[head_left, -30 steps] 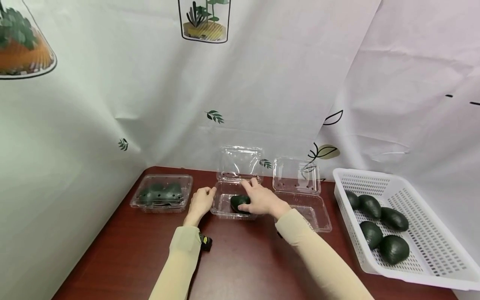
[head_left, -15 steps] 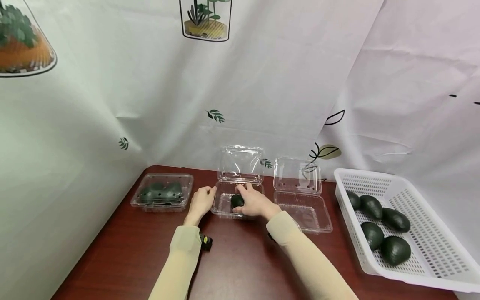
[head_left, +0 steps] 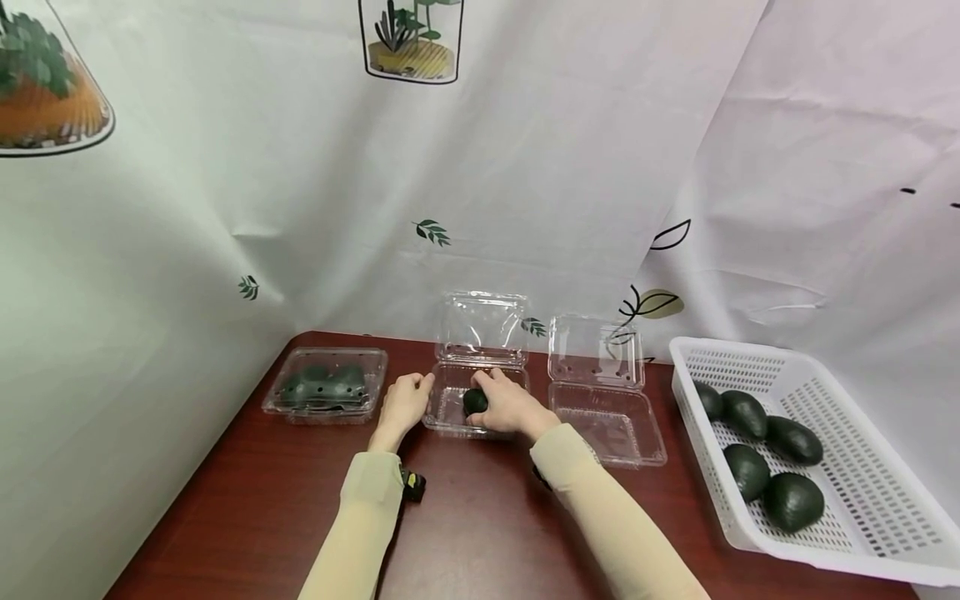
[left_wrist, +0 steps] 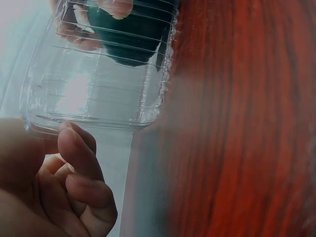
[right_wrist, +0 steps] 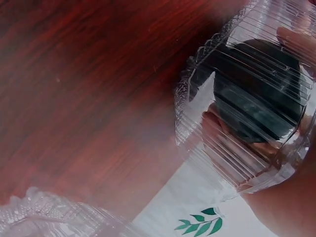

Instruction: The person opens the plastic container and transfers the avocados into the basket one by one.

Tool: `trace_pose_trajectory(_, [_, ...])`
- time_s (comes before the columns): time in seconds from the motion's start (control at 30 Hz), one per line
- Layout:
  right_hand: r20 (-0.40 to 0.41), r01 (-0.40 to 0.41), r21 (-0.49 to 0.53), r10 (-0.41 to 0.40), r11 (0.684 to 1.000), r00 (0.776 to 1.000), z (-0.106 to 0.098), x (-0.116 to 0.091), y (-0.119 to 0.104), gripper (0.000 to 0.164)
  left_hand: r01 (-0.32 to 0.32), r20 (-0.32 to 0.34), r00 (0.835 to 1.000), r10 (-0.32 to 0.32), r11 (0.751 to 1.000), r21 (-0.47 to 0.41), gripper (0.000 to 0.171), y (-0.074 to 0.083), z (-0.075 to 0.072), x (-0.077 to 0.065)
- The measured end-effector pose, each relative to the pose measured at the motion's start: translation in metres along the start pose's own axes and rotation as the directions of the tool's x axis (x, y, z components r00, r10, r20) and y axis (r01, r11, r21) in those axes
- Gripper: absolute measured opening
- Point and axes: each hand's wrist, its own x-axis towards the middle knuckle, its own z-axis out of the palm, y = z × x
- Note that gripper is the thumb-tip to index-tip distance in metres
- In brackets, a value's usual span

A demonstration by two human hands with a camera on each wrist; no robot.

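A clear plastic clamshell box (head_left: 448, 402) stands in the middle with its lid (head_left: 482, 327) raised against the backdrop. Inside it is a dark green avocado (head_left: 475, 402), which my right hand (head_left: 512, 406) holds with thumb and fingers around it. Through the clear wall in the right wrist view, the avocado (right_wrist: 259, 94) shows between the fingers. My left hand (head_left: 403, 408) is at the box's left end. In the left wrist view, that hand (left_wrist: 74, 182) pinches the box rim between thumb and index finger, its other fingers curled.
Left, a closed clamshell (head_left: 326, 385) holds avocados. Another open clamshell (head_left: 611, 425) with no avocado in it stands right of the middle one. At far right, a white plastic basket (head_left: 877, 467) contains several avocados. The white backdrop (head_left: 570, 208) rises behind the red-brown table (head_left: 465, 533).
My right hand has shifted slightly left and lower into the box, and the avocado shows more end-on. Over the last half second it hardly moves. My left hand stays at the rim.
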Motion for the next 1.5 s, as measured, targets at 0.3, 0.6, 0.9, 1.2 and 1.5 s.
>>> trace_pose_trajectory(0.3, [-0.084, 0.041, -0.036, -0.044, 0.999, 0.996, -0.013, -0.005, -0.001, 0.060, -0.002, 0.012, 1.000, 0.002, 1.000, -0.008, 0.040, 0.001, -0.001, 0.000])
trace_pose_trajectory(0.6, [-0.153, 0.047, -0.073, -0.058, 0.996, 0.987, -0.053, -0.020, -0.001, 0.059, -0.009, 0.023, 1.000, 0.009, 1.000, -0.025, 0.042, -0.001, -0.003, 0.000])
trace_pose_trajectory(0.9, [-0.224, 0.024, -0.083, -0.042, 0.996, 0.974, -0.097, -0.042, 0.029, 0.063, 0.002, 0.003, 1.000, -0.002, 1.000, -0.007, 0.041, -0.002, -0.005, 0.000])
trace_pose_trajectory(1.2, [-0.326, -0.043, -0.145, -0.007, 0.989, 0.945, -0.137, -0.081, 0.075, 0.060, 0.005, 0.006, 1.000, -0.005, 1.000, -0.005, 0.040, 0.000, -0.004, -0.001])
trace_pose_trajectory(1.5, [-0.362, -0.100, -0.177, 0.030, 0.979, 0.932, -0.162, -0.123, 0.118, 0.057, -0.004, 0.024, 1.000, 0.004, 1.000, -0.007, 0.040, 0.001, -0.001, 0.000])
